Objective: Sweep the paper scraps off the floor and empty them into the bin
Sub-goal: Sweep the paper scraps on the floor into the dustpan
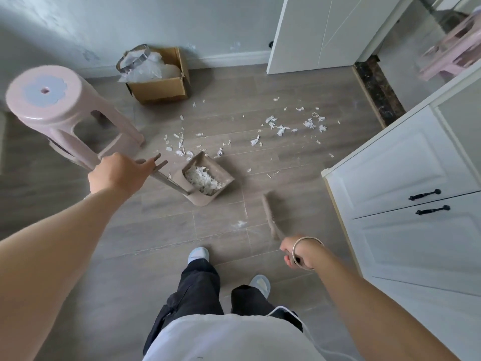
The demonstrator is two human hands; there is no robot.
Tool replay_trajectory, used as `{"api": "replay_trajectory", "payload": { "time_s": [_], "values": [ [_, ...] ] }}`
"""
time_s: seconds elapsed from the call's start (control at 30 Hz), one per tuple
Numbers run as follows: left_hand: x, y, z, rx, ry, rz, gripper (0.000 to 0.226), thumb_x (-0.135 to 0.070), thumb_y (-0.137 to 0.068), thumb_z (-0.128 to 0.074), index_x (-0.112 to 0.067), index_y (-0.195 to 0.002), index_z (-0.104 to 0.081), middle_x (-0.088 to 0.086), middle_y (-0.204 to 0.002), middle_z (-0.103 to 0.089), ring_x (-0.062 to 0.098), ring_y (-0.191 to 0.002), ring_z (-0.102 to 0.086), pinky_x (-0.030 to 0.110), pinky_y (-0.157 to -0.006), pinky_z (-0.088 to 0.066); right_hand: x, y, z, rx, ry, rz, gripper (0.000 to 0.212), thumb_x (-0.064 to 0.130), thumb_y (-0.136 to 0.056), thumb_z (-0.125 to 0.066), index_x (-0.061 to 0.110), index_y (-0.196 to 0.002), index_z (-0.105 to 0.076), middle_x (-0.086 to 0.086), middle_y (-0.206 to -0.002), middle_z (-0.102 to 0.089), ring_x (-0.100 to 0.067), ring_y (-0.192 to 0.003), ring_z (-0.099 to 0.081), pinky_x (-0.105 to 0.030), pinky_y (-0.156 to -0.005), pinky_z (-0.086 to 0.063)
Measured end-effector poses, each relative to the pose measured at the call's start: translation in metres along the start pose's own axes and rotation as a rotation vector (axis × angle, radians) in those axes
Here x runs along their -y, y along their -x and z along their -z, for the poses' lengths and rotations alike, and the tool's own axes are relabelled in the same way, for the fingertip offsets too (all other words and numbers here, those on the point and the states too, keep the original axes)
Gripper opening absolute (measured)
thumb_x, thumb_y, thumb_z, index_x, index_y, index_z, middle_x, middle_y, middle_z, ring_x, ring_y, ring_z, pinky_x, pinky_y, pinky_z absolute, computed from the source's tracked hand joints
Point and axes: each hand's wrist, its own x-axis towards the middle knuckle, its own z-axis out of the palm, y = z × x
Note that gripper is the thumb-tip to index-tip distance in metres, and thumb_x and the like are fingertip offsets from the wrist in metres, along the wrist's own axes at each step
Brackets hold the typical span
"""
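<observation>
Taupe brush (271,217) lengthwise away from person | right hand (295,255) gripping it | left hand (117,173) grip unclear

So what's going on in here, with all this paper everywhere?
A person is sweeping up torn paper. The right hand grips a brush, held nearer the person and to the right of the dustpan. The left hand reaches to the top of the dustpan's long handle; whether it grips it is unclear. The dustpan sits on the floor with a heap of scraps in it, but many paper scraps lie scattered beyond. A cardboard box lined with plastic stands by the wall.
</observation>
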Motion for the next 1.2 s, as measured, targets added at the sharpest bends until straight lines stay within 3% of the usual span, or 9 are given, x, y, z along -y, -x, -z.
{"api": "replay_trajectory", "payload": {
  "time_s": [0.13,0.27,0.4,0.6,0.67,0.73,0.83,1.0,1.2],
  "values": [
    [0.004,0.033,-0.009,-0.099,0.017,0.124,0.057,-0.063,-0.084,-0.054,-0.008,-0.088,-0.067,0.017,-0.083,-0.063,0.039,-0.083,-0.062,0.040,-0.076,-0.049,-0.013,-0.006,-0.003,0.102,-0.097,0.042,0.018,0.005,-0.096,-0.045,0.005,-0.079,-0.042,-0.008,-0.069,-0.041,-0.014,-0.047,-0.039,-0.014,-0.036,-0.033],
    [0.012,0.064,-0.008,-0.142,0.077,0.249,0.063,-0.068,-0.080,-0.056,-0.011,-0.096,-0.075,0.014,-0.080,-0.065,0.034,-0.074,-0.059,0.037,-0.073,-0.047,-0.023,-0.017,0.012,0.128,-0.116,0.132,0.011,0.002,-0.093,-0.049,0.002,-0.082,-0.050,-0.009,-0.066,-0.041,-0.013,-0.040,-0.041,-0.012,-0.033,-0.034],
    [0.015,0.092,0.000,-0.169,0.103,0.298,0.055,-0.063,-0.083,-0.058,-0.016,-0.104,-0.077,0.014,-0.081,-0.060,0.038,-0.083,-0.061,0.039,-0.081,-0.048,-0.022,-0.008,0.046,0.106,0.123,0.244,0.005,0.011,-0.095,-0.049,0.012,-0.096,-0.054,-0.007,-0.057,-0.043,-0.013,-0.041,-0.039,-0.018,-0.034,-0.033],
    [0.023,0.112,0.014,-0.174,0.084,0.297,0.056,-0.062,-0.085,-0.056,-0.015,-0.106,-0.076,0.012,-0.077,-0.054,0.040,-0.087,-0.060,0.040,-0.082,-0.046,-0.024,-0.001,0.098,0.102,0.497,0.207,0.050,0.020,-0.100,-0.043,0.037,-0.144,-0.029,-0.007,-0.072,-0.055,-0.012,-0.050,-0.045,-0.019,-0.041,-0.038],
    [0.030,0.113,0.016,-0.162,0.082,0.309,0.055,-0.062,-0.086,-0.056,-0.014,-0.104,-0.076,0.008,-0.068,-0.049,0.036,-0.080,-0.054,0.039,-0.080,-0.044,-0.026,-0.001,0.103,0.057,0.572,0.194,0.041,0.018,-0.098,-0.046,0.034,-0.135,-0.038,-0.004,-0.066,-0.053,-0.010,-0.045,-0.042,-0.017,-0.039,-0.035],
    [0.039,0.114,0.016,-0.151,0.082,0.318,0.057,-0.063,-0.087,-0.056,-0.012,-0.100,-0.076,0.009,-0.067,-0.049,0.036,-0.080,-0.055,0.039,-0.079,-0.043,-0.026,0.002,0.100,0.026,0.612,0.169,0.008,0.018,-0.096,-0.048,0.015,-0.101,-0.055,-0.002,-0.058,-0.045,-0.009,-0.040,-0.037,-0.016,-0.037,-0.031],
    [0.050,0.114,0.014,-0.150,0.081,0.322,0.059,-0.063,-0.086,-0.055,-0.009,-0.099,-0.076,0.019,-0.086,-0.063,0.041,-0.091,-0.062,0.039,-0.082,-0.046,-0.027,0.009,0.093,0.006,0.673,0.168,0.031,0.021,-0.095,-0.048,0.012,-0.065,-0.043,-0.002,-0.052,-0.042,-0.008,-0.032,-0.033,-0.015,-0.036,-0.027],
    [0.053,0.108,0.006,-0.135,0.093,0.327,0.063,-0.066,-0.083,-0.055,-0.008,-0.096,-0.075,0.021,-0.094,-0.068,0.041,-0.093,-0.064,0.039,-0.081,-0.047,-0.028,0.015,0.095,-0.157,0.948,0.196,0.040,0.045,-0.092,-0.050,0.011,-0.071,-0.051,-0.003,-0.063,-0.052,-0.013,-0.044,-0.044,-0.015,-0.044,-0.036],
    [0.017,0.104,-0.013,-0.121,0.118,0.386,0.065,-0.068,-0.080,-0.056,-0.008,-0.095,-0.074,0.019,-0.094,-0.069,0.040,-0.092,-0.064,0.038,-0.080,-0.046,-0.001,-0.009,0.126,-0.132,1.194,0.146,0.034,0.046,-0.089,-0.051,0.012,-0.084,-0.055,-0.005,-0.064,-0.051,-0.018,-0.045,-0.041,-0.020,-0.050,-0.036]
  ]
}}
